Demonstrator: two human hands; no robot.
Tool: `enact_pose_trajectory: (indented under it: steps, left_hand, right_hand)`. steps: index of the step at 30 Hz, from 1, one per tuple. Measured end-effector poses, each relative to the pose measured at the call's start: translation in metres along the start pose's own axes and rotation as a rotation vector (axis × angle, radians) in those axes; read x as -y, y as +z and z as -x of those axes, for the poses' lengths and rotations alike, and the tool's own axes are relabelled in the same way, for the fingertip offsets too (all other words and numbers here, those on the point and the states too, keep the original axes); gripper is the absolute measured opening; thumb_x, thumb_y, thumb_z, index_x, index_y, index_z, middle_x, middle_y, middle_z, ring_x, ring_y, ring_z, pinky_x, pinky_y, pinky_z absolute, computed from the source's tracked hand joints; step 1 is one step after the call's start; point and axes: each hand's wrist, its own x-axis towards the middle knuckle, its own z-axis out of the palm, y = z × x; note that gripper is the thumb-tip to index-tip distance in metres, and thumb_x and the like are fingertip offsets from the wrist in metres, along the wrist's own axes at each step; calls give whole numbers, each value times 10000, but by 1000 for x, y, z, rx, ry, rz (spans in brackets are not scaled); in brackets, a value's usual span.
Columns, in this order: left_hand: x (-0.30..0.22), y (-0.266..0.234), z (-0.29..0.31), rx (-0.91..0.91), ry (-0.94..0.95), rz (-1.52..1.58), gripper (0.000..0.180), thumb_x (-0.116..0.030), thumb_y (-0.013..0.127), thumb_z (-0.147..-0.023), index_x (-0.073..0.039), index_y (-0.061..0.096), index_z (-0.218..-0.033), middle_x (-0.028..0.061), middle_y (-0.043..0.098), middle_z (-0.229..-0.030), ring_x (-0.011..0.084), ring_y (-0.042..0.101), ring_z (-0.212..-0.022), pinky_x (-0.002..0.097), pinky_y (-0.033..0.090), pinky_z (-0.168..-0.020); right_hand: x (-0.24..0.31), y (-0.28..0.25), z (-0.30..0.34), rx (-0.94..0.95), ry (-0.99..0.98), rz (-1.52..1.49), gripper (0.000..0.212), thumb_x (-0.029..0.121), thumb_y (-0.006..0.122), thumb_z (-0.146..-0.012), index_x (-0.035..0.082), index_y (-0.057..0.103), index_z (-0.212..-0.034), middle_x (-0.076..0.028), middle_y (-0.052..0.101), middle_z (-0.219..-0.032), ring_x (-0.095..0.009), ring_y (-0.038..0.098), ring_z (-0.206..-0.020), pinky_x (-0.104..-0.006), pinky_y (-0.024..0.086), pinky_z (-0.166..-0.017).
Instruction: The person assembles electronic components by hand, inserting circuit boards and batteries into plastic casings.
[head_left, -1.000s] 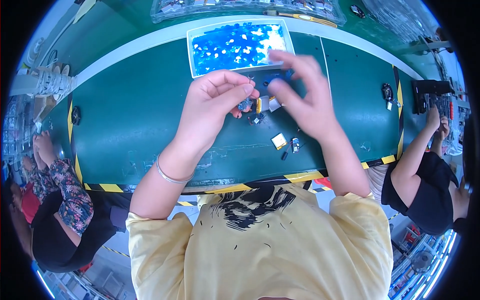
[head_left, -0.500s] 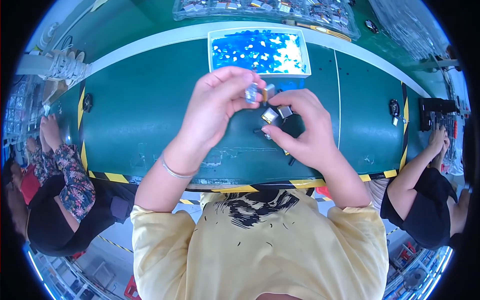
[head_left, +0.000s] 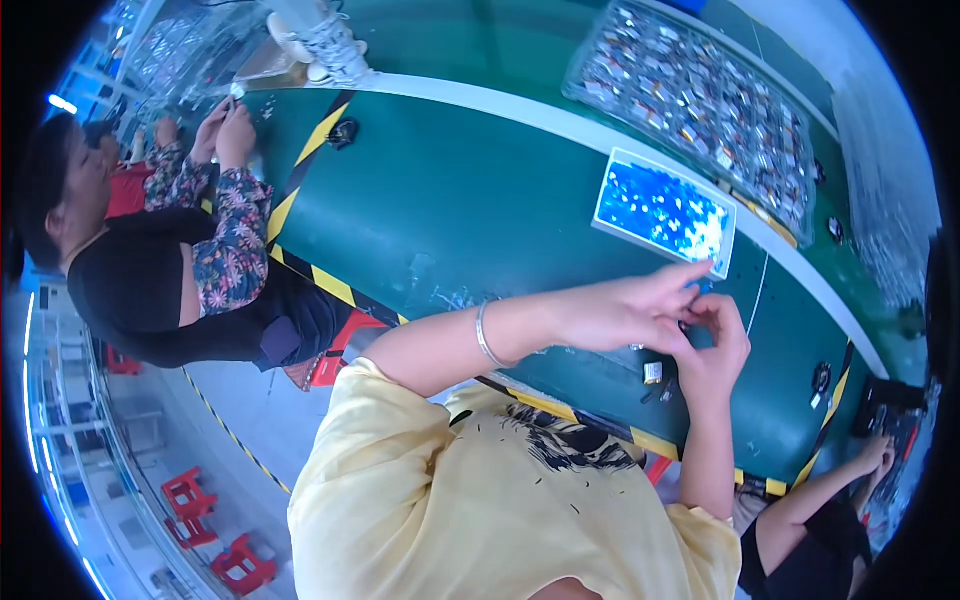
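My left hand point(head_left: 632, 312) and my right hand point(head_left: 716, 350) meet over the green table, close in front of the white box. Both are closed at the fingertips, the left with one finger stretched toward the box. A dark speck shows between them, but what they hold is hidden by the fingers. Below the hands lies a small silver pouch battery point(head_left: 652, 373). Small black pieces point(head_left: 667, 391) are beside it. The shallow white box point(head_left: 625, 236) contains many small blue and white pieces.
Behind the box stands a clear tray point(head_left: 690, 110) packed with small silver parts; a wooden-handled brush point(head_left: 772, 226) lies along it. A coiled black cable point(head_left: 342, 133) sits at the left, near striped tape point(head_left: 318, 140). Co-workers sit on both sides.
The view has swung left, so the table now appears tilted and the box farther right. My hands have come together; the silver piece seen in my left fingers is now hidden.
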Motion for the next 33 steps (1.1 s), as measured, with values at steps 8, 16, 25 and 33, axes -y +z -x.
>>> enact_pose_trajectory:
  steps: [8, 16, 25, 33]
  left_hand:
    - [-38, -39, 18, -159, 95, -748, 285, -127, 647, -894, -14, 646, -1156, 108, 685, -1096, 165, 662, -939, 328, 526, -850]
    - [-101, -242, 200, -2418, 32, -1369, 449, -238, 619, -825, 21, 593, -1190, 222, 571, -1253, 370, 493, -1219, 443, 380, -1038]
    - [-89, -231, 129, -1917, -39, -1415, 287, -329, 671, -809, -76, 722, -937, 160, 700, -897, 351, 664, -880, 439, 522, -762]
    - [-32, -72, -10, -779, 310, -242, 172, -63, 587, -891, -9, 603, -1054, 118, 702, -913, 129, 666, -735, 217, 521, -602]
  right_hand:
    - [-2, -9, 8, -51, 10, -121, 101, -55, 646, -812, -25, 585, -887, -95, 648, -872, -142, 646, -803, -257, 520, -740]
    - [2, -14, 8, 0, 47, -242, 78, -60, 594, -825, -11, 556, -874, -131, 642, -928, -170, 614, -883, -288, 472, -824]
    - [4, -18, 15, 22, 49, -217, 77, -59, 608, -815, -22, 572, -873, -142, 643, -929, -191, 610, -885, -297, 455, -833]
    - [4, -17, 11, 12, 39, -383, 70, -59, 596, -865, -11, 563, -904, -136, 642, -979, -165, 606, -907, -288, 455, -846]
